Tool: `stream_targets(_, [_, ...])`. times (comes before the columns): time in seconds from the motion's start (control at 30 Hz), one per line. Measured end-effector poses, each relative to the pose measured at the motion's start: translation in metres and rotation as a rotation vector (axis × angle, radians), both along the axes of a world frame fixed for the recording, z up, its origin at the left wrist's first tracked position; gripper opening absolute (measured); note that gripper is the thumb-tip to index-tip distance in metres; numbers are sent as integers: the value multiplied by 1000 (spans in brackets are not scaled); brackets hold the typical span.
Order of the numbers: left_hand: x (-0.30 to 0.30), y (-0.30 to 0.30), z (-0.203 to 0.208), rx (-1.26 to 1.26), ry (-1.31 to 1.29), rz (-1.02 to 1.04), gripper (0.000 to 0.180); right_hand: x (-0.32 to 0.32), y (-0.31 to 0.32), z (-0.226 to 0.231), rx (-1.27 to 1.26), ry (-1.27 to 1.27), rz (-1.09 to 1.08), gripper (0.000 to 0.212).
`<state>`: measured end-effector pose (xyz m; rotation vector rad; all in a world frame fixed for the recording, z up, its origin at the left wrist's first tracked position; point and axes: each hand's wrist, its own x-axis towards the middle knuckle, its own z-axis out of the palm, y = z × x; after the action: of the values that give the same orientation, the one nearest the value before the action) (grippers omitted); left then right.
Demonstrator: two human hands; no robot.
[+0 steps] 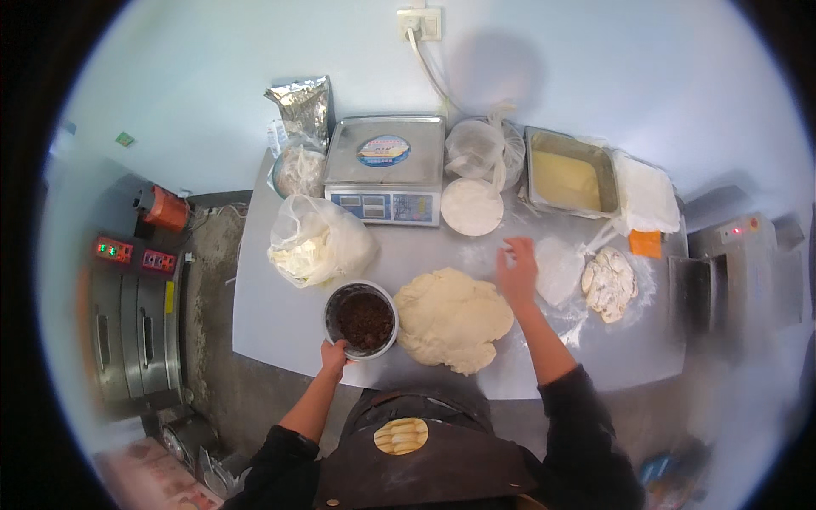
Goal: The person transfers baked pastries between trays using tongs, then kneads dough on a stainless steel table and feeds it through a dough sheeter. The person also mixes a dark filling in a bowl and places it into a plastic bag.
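Note:
Near the table's front edge, my left hand [335,354] grips the rim of a round light-coloured bowl [330,308] at its lower left. Dark brown crumbly filling [365,321] covers the bowl's bottom. Right beside it lies a large pale lump of dough [452,319], spread loosely on the table. My right hand [518,269] is just past the dough's right upper edge, fingers apart and holding nothing. To its right are a whitish floury patch [558,270] and a smaller, flour-dusted lump of dough with dark flecks [609,286].
Along the back stand a digital scale [385,161], a tub of white powder [472,206] and a metal tray of yellow contents [565,180]. A plastic bag with pale contents [321,242] sits behind the bowl. Machines flank the grey table [280,323] on both sides.

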<state>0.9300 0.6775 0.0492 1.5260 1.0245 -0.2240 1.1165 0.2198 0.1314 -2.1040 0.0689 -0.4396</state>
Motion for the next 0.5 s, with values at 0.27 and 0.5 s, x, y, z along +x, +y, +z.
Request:
stream_targets(0.27, [22,-16,23,71,-32,45,34,157,57,-37,-529,-56,337,49])
stream_targets(0.5, [55,-39,56,70,-69,62,29,174,57,-67,-700,120,442,44])
